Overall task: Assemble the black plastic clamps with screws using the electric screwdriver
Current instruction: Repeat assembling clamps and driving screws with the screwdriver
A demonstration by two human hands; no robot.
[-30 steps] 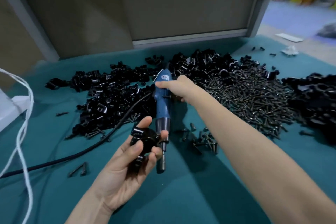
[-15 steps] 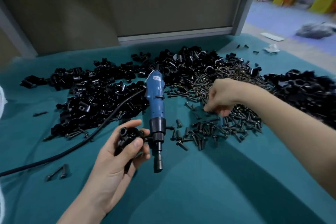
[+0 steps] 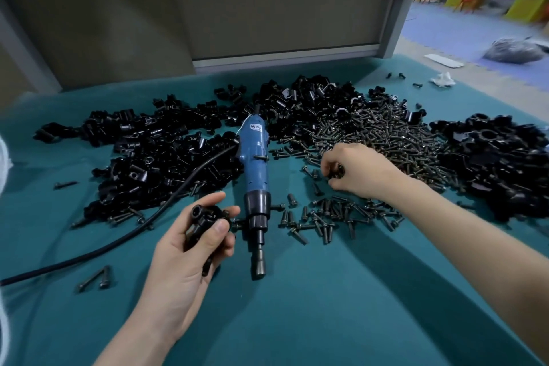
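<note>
Clamp (image 3: pixel 208 221) lies gripped in my left hand (image 3: pixel 184 261), fingers curled round it, just beside the screwdriver (image 3: pixel 255 184) resting on the worktop (image 3: pixel 326 321). Screw-fetching is the step, I judge: my right hand (image 3: pixel 356 171), fingers curled, pinches among the loose screws (image 3: pixel 332 214). Next, one screw must seat in the clamp's hole before I lift the screwdriver.

Near: we find open teal cloth (image 3: pixel 326 321) across the near middle.
Centre: the electric screwdriver (image 3: pixel 255 169) lies lengthwise, tip toward us, dividing left from right.
Left: clamp pile (image 3: pixel 148 157) and black cable (image 3: pixel 118 240) bar our way.
Right: screws (image 3: pixel 386 140) and a second clamp heap (image 3: pixel 499 163) crowd the cloth.
</note>
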